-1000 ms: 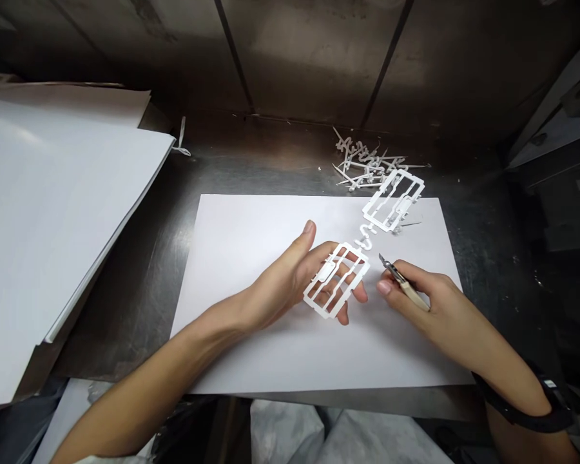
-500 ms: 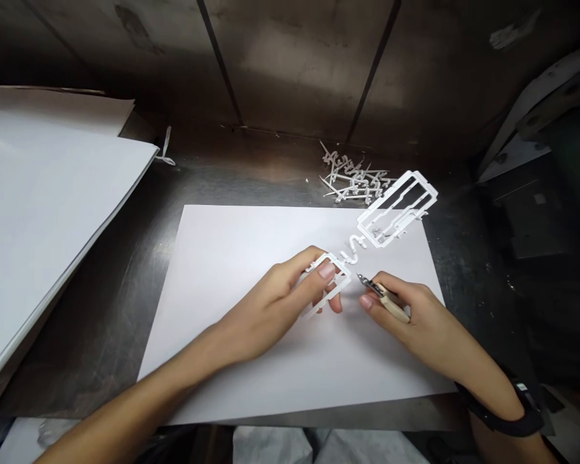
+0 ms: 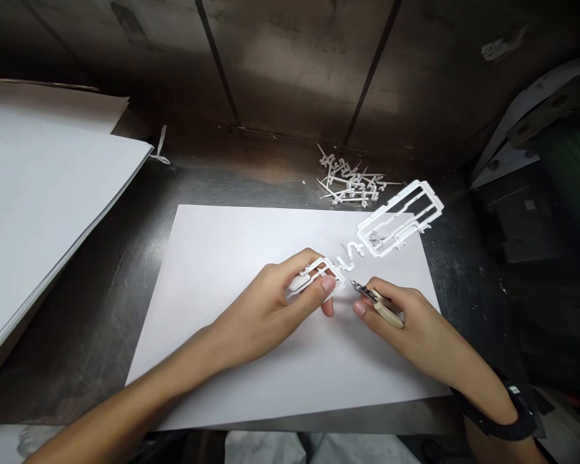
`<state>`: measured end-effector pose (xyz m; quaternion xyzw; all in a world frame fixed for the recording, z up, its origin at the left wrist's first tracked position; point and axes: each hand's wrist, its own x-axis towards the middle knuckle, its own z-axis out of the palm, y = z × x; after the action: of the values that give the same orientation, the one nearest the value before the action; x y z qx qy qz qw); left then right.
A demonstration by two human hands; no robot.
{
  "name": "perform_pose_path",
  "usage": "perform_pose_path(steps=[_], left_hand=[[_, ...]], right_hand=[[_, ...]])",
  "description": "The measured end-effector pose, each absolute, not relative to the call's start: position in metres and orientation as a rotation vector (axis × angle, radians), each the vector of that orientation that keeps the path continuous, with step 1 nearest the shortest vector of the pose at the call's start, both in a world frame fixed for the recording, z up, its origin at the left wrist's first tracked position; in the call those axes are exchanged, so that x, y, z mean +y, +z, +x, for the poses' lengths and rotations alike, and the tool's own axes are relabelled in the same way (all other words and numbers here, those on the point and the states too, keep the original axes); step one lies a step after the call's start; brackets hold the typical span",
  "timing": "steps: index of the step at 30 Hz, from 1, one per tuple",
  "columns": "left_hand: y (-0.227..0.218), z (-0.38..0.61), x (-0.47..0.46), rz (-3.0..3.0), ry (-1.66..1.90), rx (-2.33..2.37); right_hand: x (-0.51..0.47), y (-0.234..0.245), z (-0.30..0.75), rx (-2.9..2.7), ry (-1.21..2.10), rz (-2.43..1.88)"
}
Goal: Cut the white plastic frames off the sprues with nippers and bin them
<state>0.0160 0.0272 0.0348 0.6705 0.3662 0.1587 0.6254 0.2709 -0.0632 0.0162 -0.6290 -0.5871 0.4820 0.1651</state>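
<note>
Both forearms were bare, with no sleeves in view. The right hand wore a black band around the wrist, broad and dark, with a small pale mark on its outer side. The left hand wore nothing, its nails short.

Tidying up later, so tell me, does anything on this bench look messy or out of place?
Yes: a heap of white plastic offcuts lies scattered on the metal bench, beyond the white sheet. Nothing looks damaged.

No legible text (anywhere visible)
</note>
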Motion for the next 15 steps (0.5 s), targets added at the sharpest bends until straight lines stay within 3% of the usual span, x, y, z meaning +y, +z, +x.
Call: perform_pose_path(steps=[15], left_hand=[[0.0251, 0.0176, 0.0266, 1.695, 0.451, 0.750]], right_hand=[[-0.0646, 0.0230, 0.2695, -1.708, 1.401, -1.852]])
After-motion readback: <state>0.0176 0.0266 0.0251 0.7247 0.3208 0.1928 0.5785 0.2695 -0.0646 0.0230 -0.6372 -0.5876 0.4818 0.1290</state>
